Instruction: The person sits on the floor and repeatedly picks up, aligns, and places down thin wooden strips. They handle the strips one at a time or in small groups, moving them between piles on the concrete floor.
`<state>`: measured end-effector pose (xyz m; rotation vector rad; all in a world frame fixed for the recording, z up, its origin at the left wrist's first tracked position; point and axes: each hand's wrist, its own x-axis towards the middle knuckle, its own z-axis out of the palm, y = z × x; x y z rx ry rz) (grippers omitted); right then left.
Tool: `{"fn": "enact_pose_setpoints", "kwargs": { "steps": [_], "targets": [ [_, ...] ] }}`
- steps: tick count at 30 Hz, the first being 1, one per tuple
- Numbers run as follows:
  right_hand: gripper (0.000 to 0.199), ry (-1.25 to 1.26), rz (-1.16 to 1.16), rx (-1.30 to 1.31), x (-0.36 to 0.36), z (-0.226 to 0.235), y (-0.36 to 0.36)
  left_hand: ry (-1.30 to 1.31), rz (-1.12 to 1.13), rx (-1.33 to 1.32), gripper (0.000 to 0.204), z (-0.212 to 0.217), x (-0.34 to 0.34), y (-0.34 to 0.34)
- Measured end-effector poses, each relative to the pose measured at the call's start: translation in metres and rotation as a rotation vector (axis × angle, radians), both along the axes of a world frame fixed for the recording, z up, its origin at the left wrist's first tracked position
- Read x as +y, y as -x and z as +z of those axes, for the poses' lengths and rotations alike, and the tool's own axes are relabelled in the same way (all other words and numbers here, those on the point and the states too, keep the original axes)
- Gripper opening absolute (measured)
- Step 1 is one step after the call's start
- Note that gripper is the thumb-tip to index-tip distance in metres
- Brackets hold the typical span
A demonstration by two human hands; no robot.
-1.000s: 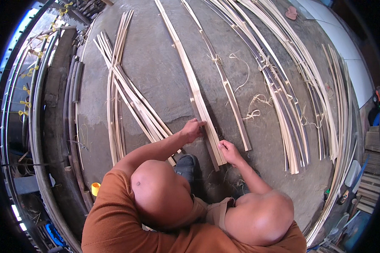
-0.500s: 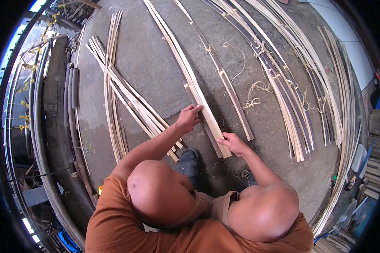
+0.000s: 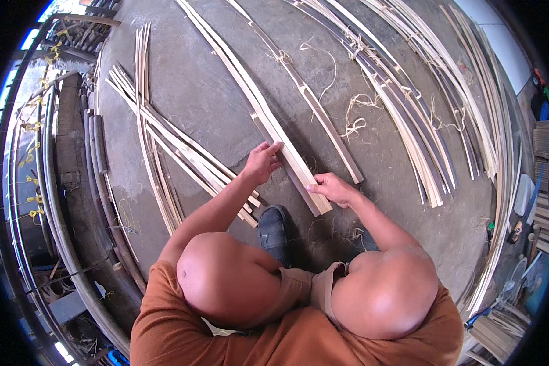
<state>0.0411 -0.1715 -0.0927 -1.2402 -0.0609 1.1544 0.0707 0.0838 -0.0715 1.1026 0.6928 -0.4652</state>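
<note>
A small stack of long bamboo strips [image 3: 273, 127] runs away from me across the middle, pale on the upper face, with a darker strip at its left edge. My left hand [image 3: 264, 163] pinches that left edge, fingers curled. Nearer the close end, my right hand [image 3: 334, 188] grips the stack from the right, its thumb over the pale face. Both hands are closed on the strips, just beyond my knees. To the right lies a separate narrow bamboo strip bundle [image 3: 323, 116], tied with a thin strand.
Crossed strips [image 3: 183, 149] lie on the concrete floor at left. Tied bundles [image 3: 402, 110] and loose fibre strands [image 3: 355, 125] lie to the right. Dark poles [image 3: 61, 201] line the left side. My shoe [image 3: 273, 232] is just below the left hand.
The view has shifted slightly, so the floor things sit further left and mostly higher. Both hands keep hold of the strips; the right thumb now lies further over the pale face.
</note>
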Motion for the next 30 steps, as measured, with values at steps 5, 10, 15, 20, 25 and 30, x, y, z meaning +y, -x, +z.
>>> {"fn": "enact_pose_setpoints", "kwargs": {
  "steps": [5, 10, 15, 20, 25, 30],
  "targets": [
    [0.031, 0.072, 0.112, -0.028, 0.0, 0.0, -0.006, -0.005, 0.004, 0.022, 0.02, -0.002, 0.003, 0.003],
    [0.032, 0.051, 0.052, -0.008, 0.003, 0.014, -0.005, -0.019, -0.013, 0.025, 0.025, 0.001, 0.001, -0.001],
    [0.022, 0.057, 0.09, 0.092, 0.014, 0.002, -0.002, -0.076, 0.203, -0.009, 0.014, 0.006, 0.005, 0.006],
    [0.021, 0.107, 0.035, 0.055, 0.009, -0.001, 0.005, -0.473, 0.69, -0.171, 0.022, 0.017, 0.049, -0.01],
    [0.022, 0.14, 0.045, 0.027, 0.01, -0.004, 0.006, -0.865, 0.918, -0.397, 0.03, 0.021, 0.129, -0.003],
    [0.023, 0.149, 0.04, 0.051, 0.011, -0.007, 0.007, -0.901, 0.893, -0.226, 0.034, -0.002, 0.192, 0.015]
  ]
}}
